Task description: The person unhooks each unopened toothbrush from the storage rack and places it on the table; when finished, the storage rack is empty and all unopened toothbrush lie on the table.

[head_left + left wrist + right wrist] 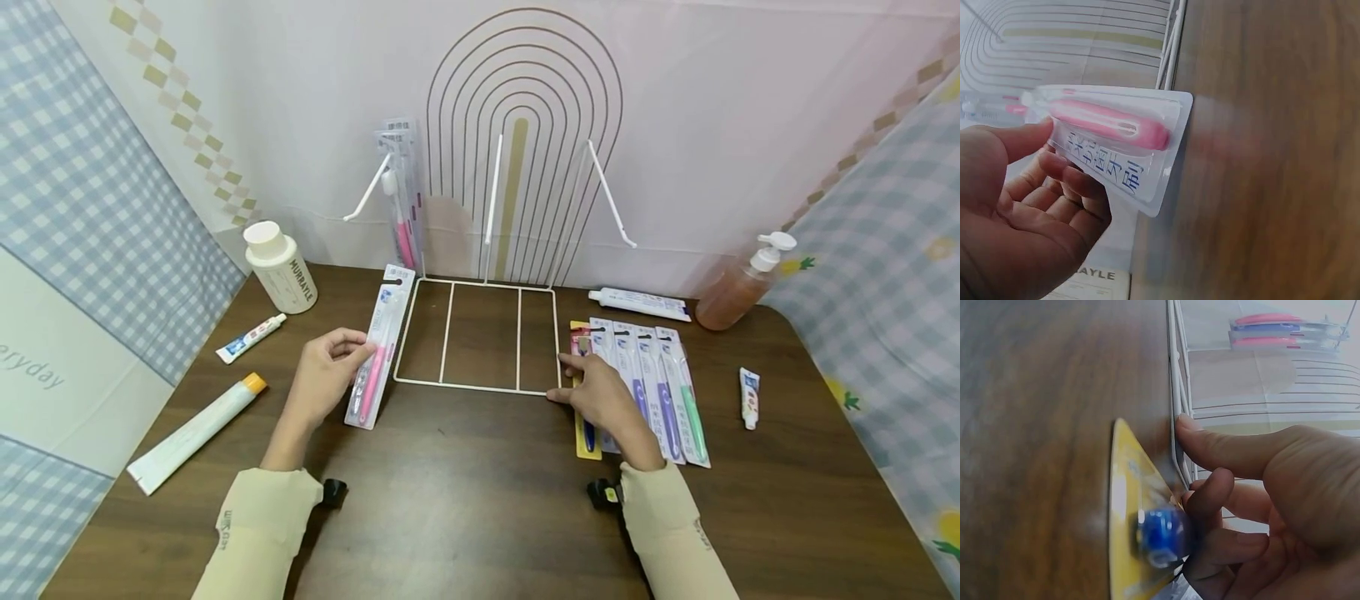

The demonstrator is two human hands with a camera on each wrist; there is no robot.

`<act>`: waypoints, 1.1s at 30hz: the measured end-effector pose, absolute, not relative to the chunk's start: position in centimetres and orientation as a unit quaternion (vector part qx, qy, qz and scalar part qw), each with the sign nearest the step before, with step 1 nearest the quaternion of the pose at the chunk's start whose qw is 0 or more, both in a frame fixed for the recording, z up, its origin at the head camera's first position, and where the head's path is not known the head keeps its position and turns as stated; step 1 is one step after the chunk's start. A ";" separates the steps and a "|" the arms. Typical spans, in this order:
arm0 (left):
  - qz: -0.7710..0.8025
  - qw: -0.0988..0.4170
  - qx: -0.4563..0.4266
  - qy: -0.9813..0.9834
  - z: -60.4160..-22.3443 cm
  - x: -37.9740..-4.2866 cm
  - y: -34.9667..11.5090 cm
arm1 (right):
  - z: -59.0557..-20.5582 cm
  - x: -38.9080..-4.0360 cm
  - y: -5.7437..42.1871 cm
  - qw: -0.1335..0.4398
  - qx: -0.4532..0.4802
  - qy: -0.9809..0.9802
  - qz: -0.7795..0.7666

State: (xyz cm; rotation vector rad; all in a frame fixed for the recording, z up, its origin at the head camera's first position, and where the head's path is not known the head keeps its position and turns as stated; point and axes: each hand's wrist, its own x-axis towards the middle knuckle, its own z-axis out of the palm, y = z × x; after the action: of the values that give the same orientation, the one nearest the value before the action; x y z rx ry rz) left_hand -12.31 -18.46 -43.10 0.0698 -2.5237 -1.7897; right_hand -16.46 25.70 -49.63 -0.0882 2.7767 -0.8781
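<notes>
My left hand pinches the edge of a packaged pink toothbrush between thumb and fingers, left of the white wire display rack. In the left wrist view, the toothbrush's pink handle shows through the clear blister. My right hand grips the rack's front right corner, thumb at the front wire and index finger at the side wire. Beneath that hand lies a yellow-backed toothbrush pack, its blue handle close under the fingers in the right wrist view. Packaged pink toothbrushes hang on the rack's left hook.
Right of the rack lie packaged purple and green toothbrushes, a toothpaste tube, a pump bottle and a small tube. On the left are a white bottle, a small tube and an orange-capped tube.
</notes>
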 end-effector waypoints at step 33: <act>-0.382 -0.048 0.014 -0.923 -51.3 -17.6 -22.8 | -46.9 -15.2 24.5 0.120 -0.020 0.942 -0.312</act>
State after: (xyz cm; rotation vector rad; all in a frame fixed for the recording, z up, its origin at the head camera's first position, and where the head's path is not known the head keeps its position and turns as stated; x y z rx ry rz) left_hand -17.62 -22.77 -51.29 0.0446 -2.9916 -1.2370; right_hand -15.23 24.54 -46.90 -0.0595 2.7530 -0.9117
